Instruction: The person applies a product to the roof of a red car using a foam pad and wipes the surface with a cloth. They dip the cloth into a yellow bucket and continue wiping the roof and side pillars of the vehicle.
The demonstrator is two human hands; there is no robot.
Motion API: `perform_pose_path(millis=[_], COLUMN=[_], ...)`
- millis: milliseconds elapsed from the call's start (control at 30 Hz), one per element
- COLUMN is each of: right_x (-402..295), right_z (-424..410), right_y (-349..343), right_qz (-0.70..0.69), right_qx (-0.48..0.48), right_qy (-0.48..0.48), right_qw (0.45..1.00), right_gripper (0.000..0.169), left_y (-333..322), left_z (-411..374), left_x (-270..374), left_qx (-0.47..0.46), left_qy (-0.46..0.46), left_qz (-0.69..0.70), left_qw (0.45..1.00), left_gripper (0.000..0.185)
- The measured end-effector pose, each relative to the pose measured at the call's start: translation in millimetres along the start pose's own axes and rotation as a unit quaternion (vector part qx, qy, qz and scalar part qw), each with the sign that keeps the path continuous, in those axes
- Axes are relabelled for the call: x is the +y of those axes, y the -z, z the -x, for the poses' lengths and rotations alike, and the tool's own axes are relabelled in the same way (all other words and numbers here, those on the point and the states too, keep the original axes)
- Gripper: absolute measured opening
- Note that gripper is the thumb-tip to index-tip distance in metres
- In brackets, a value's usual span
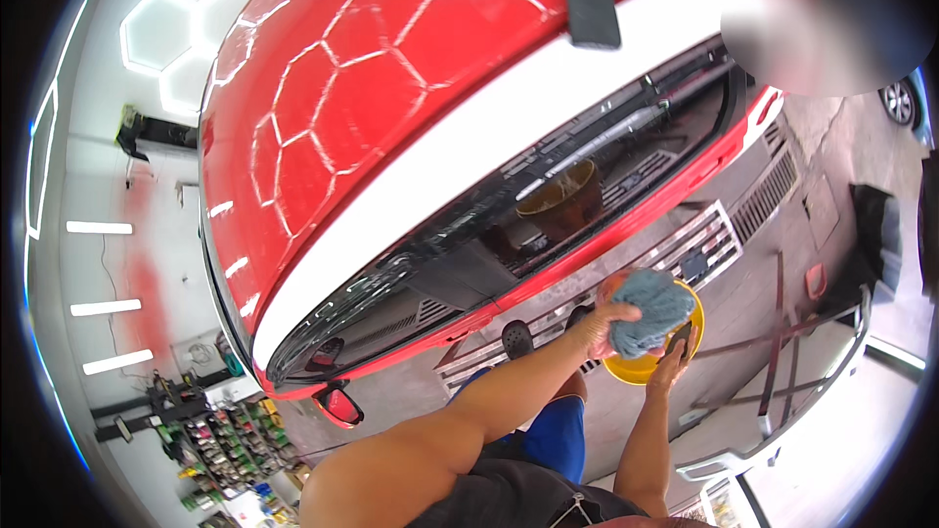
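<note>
My left hand [605, 330] grips a bunched grey-blue cloth [651, 312] above a yellow bucket [637, 372], its thumb on top of the cloth. At the bucket's right side, my right hand [676, 361] holds a small dark pad [679, 339] close to the cloth. What lies inside the bucket is mostly hidden by the cloth and hands. A red car with a white roof-edge band [469, 161] stands in front of me. On the roof edge rests a dark rectangular block [593, 11]. The side windows [455, 286] reflect the bucket and floor.
Metal floor grating [704, 242] runs beside the car under my feet. A red side mirror [340, 407] juts out at lower left. Metal frame rails [781, 381] stand to the right. Shelves of bottles [235, 440] are at lower left; another car's wheel [899, 103] shows at upper right.
</note>
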State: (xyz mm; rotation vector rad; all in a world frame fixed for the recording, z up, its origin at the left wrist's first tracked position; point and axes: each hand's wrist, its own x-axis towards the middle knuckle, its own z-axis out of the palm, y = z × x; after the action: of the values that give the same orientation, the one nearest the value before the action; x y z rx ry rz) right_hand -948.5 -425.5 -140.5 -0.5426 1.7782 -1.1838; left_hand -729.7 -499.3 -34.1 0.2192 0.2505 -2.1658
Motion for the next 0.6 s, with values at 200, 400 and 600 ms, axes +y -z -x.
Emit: perform_pose_path(millis=[200, 400, 600], right_x=[-177, -315, -265], right_z=[75, 70, 144], right_y=[-194, -458, -514], right_qz=[-0.058, 0.238, 0.297], right_qx=[-0.305, -0.339, -0.401], right_qy=[0.254, 0.742, 0.765], right_qw=[0.916, 0.528, 0.406], right_gripper=[0.051, 0.057, 0.056], left_y=[-168, -266, -288], left_z=[74, 63, 105], left_x=[158, 342, 379], left_qx=[-0.077, 0.227, 0.466], left_qy=[-0.309, -0.519, -0.449], left_qz=[-0.172, -0.453, -0.674], left_qw=[0.932, 0.688, 0.356], left_gripper=[0.086, 0.053, 0.036])
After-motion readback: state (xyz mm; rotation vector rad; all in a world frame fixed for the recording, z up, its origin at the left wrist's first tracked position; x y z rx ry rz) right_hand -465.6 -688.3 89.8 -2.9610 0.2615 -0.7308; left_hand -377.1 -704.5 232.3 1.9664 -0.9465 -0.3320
